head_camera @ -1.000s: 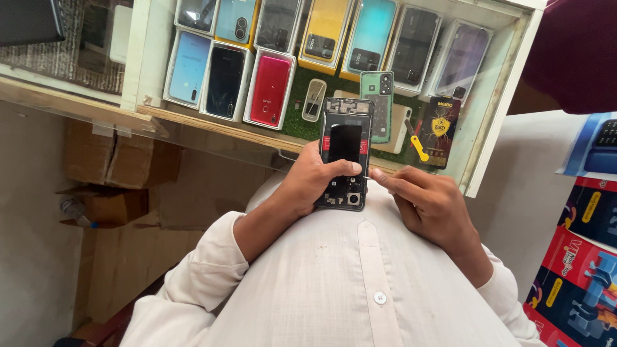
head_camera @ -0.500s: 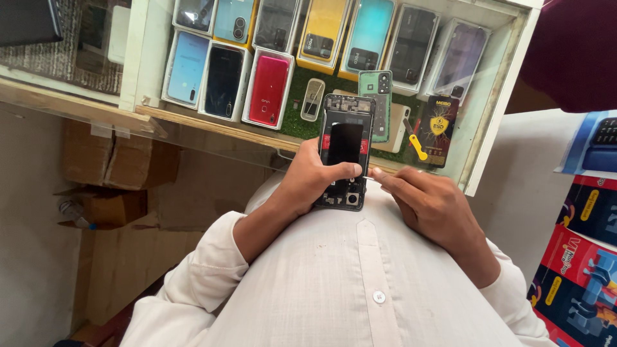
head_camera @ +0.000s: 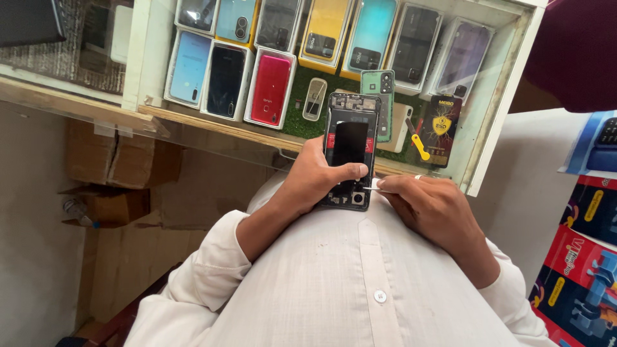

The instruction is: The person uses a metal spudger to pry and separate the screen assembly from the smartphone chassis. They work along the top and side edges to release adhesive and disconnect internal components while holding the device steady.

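My left hand (head_camera: 318, 180) grips an opened black phone (head_camera: 350, 138), its back cover off so the dark battery and inner parts show; my thumb lies across its lower half. My right hand (head_camera: 430, 205) pinches a small thin metal tool (head_camera: 373, 187), whose tip touches the phone's lower right edge. Both hands are held over my lap, against my white shirt, just in front of a glass display counter.
The glass-topped wooden counter (head_camera: 495, 109) holds several boxed phones (head_camera: 270, 87) in blue, red, yellow and teal, on green matting. Cardboard boxes (head_camera: 116, 160) sit on the floor at left. Colourful packages (head_camera: 588, 257) stand at right.
My right hand has slid in toward the phone's lower right edge, bringing the small tool up against it. My left hand keeps the phone nearly still.
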